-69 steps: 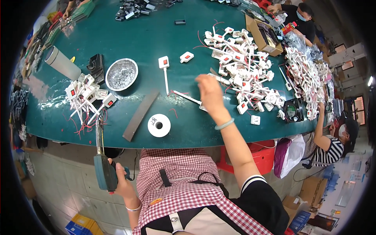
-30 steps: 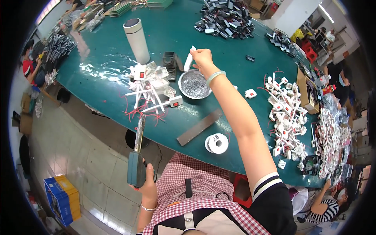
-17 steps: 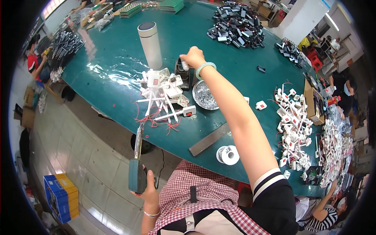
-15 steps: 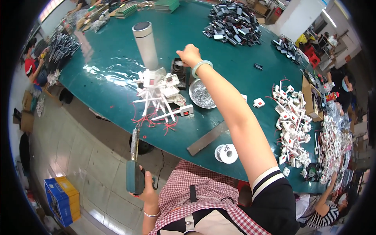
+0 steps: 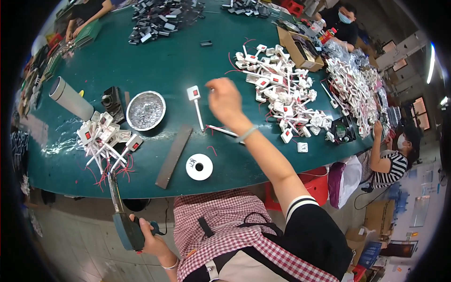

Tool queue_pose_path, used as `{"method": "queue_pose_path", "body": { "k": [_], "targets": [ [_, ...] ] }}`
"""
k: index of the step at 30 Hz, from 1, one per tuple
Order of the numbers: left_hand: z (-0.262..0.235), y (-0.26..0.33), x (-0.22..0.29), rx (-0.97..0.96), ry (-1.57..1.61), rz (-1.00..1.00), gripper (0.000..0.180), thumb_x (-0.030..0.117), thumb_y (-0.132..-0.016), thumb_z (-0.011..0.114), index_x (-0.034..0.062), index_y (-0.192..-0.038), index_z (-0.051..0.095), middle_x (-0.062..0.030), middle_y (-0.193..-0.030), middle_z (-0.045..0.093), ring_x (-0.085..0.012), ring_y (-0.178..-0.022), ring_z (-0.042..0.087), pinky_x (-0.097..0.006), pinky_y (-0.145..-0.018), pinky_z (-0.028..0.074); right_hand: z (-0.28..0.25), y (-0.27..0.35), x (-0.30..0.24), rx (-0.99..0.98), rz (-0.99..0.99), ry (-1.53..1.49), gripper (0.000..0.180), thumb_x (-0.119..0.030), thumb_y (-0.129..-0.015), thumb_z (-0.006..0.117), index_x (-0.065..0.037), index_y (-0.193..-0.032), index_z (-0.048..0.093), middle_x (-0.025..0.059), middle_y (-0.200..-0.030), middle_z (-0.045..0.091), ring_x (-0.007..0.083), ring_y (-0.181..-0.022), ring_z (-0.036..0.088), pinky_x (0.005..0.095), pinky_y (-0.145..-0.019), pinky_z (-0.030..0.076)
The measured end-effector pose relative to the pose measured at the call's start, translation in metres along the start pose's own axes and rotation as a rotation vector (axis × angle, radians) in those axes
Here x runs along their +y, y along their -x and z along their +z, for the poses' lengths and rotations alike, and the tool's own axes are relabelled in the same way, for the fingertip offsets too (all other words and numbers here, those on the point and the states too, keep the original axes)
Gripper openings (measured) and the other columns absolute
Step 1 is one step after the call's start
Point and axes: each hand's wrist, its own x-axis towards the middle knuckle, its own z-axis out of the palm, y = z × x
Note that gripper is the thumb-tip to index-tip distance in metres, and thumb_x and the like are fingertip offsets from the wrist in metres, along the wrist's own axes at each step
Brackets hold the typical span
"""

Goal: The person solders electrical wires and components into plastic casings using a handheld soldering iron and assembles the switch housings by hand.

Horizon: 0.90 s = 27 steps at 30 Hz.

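My left hand [image 5: 149, 238] is closed around the teal handle of a soldering gun [image 5: 127, 230]. Its metal barrel points up to the table's near edge, the tip beside a heap of white square-headed sticks with red wires [image 5: 105, 136]. Over the table's middle is my right hand [image 5: 226, 104], fingers curled but smeared by motion; whether they hold anything is unclear. Just left of it lies a single white stick with a red-marked square head [image 5: 193, 94]. Another white stick [image 5: 223, 130] lies partly under my right wrist.
A metal bowl of silvery scraps [image 5: 146, 111], a black stand [image 5: 112, 102] and a pale flask [image 5: 70, 98] stand at left. Nearer lie a flat bar [image 5: 174, 157] and a white spool [image 5: 199, 167]. Piled white sticks [image 5: 277, 84] cover the right; co-workers sit around the table.
My right hand has left the black stand and moved right, over the table's middle. The view has swung to the right. My left hand still grips the soldering gun, tip near the white sticks.
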Motion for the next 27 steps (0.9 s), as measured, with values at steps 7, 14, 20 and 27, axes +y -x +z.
{"method": "queue_pose_path", "body": {
  "k": [7,14,20,27],
  "targets": [
    [0.019,0.021,0.006,-0.152,-0.079,-0.037,0.03,0.003,-0.092,0.062,-0.0068,-0.121,0.059,-0.0037,-0.084,0.056,-0.0079,-0.063,0.043,-0.023,-0.056,0.036,-0.062,0.017,0.118,-0.149,0.206,0.702,0.04,-0.018,-0.077,0.078,-0.008,-0.113,0.063,0.011,-0.114,0.058,0.0308,-0.111,0.052,0.0464,-0.084,0.046],
    [0.034,0.043,0.023,-0.159,-0.061,-0.038,0.03,-0.002,-0.091,0.062,-0.0067,-0.12,0.058,-0.0064,-0.099,0.063,-0.0064,-0.066,0.045,-0.022,-0.058,0.038,-0.074,0.013,0.114,0.177,0.072,0.158,0.017,-0.015,-0.093,0.063,-0.001,-0.103,0.066,0.0092,-0.086,0.067,0.0233,-0.081,0.063,0.0335,-0.069,0.047],
    [0.03,0.038,0.013,-0.275,-0.142,0.004,0.029,-0.001,-0.091,0.063,-0.0065,-0.119,0.058,-0.0086,-0.108,0.066,-0.0074,-0.065,0.048,-0.023,-0.057,0.04,-0.142,0.011,0.039,0.148,0.397,-0.536,0.021,-0.019,-0.098,0.061,0.001,-0.099,0.069,0.001,-0.075,0.065,0.0044,-0.064,0.051,0.0225,-0.054,0.039],
    [0.048,0.046,0.036,-0.344,0.048,-0.022,0.028,-0.001,-0.09,0.064,-0.006,-0.118,0.06,-0.0081,-0.099,0.063,-0.0086,-0.063,0.048,-0.023,-0.056,0.04,-0.16,0.04,-0.015,-0.129,0.447,-0.512,0.019,-0.017,-0.094,0.065,0.002,-0.093,0.068,0.0035,-0.074,0.065,0.0087,-0.057,0.054,0.0276,-0.054,0.044]
  ]
}}
